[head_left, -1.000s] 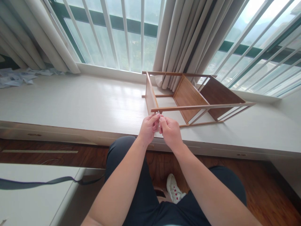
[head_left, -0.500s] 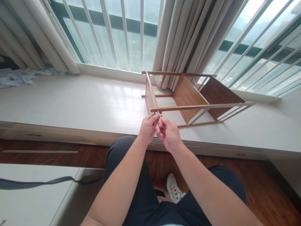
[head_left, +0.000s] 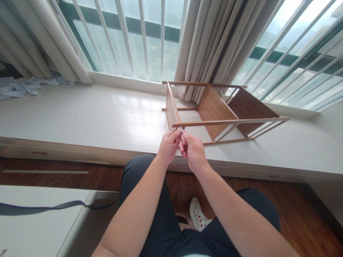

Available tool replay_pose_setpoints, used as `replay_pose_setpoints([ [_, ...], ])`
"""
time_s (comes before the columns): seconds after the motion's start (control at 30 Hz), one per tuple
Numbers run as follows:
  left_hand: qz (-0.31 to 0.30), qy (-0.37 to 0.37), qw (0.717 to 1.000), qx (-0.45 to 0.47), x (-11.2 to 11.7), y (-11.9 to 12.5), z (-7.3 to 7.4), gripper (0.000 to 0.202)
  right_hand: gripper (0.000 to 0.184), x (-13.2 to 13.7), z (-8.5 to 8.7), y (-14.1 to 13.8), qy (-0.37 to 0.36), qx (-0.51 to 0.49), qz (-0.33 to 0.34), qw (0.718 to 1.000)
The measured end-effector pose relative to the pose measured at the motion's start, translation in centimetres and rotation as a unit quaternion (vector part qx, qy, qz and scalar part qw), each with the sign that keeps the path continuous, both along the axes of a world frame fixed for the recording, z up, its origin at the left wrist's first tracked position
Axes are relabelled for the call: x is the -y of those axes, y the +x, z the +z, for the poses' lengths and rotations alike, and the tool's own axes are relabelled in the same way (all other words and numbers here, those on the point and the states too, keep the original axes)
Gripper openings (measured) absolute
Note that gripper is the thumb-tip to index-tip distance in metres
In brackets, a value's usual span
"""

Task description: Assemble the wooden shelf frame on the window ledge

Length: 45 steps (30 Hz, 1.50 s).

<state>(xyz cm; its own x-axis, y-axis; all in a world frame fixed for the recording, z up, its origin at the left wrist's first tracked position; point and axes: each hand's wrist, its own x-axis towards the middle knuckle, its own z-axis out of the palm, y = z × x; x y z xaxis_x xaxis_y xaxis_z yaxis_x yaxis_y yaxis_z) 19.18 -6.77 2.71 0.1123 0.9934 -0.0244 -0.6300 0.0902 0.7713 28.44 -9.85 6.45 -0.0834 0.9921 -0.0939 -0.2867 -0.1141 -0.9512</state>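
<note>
A wooden shelf rack (head_left: 222,122) lies on its side on the white window ledge. My right hand (head_left: 195,150) is closed, pinching a thin metal rod (head_left: 182,130) that looks like a hex key. The rod's upper end meets the near rail close to its left end. Just left of it, my left hand (head_left: 168,145) is closed, thumb and fingers pinched together under the same rail. Whatever the left fingertips hold is hidden. Both hands nearly touch each other.
The white ledge (head_left: 107,117) runs along barred windows, with grey curtains (head_left: 211,46) hanging behind the rack. Paper scraps (head_left: 21,87) are heaped at the far left. A dark strap (head_left: 53,207) crosses a white surface at lower left. Drawer fronts line the ledge below.
My right fingers have curled in and turned slightly around the thin rod. The left hand and the rack look nearly the same.
</note>
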Motion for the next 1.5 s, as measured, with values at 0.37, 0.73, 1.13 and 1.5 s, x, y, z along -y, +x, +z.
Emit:
replay_pose_setpoints([
  [0.37, 0.010, -0.016, 1.000, 0.001, 0.30, 0.02, 0.57, 0.032, 0.049, -0.33, -0.65, 0.76, 0.082, 0.173, -0.020, 0.981],
  [0.73, 0.001, 0.001, 1.000, 0.001, 0.16, -0.07, 0.23, 0.031, 0.048, -0.21, -0.38, 0.38, 0.042, 0.060, 0.006, 0.997],
  [1.13, 0.001, 0.001, 1.000, -0.002, 0.09, -0.08, 0.05, 0.032, 0.048, -0.10, -0.32, 0.22, 0.003, 0.010, 0.011, 1.000],
  [1.5, 0.003, -0.013, 1.000, -0.007, 0.37, -0.16, 0.76, 0.034, 0.053, -0.20, -0.77, 0.78, 0.077, 0.164, -0.025, 0.983],
])
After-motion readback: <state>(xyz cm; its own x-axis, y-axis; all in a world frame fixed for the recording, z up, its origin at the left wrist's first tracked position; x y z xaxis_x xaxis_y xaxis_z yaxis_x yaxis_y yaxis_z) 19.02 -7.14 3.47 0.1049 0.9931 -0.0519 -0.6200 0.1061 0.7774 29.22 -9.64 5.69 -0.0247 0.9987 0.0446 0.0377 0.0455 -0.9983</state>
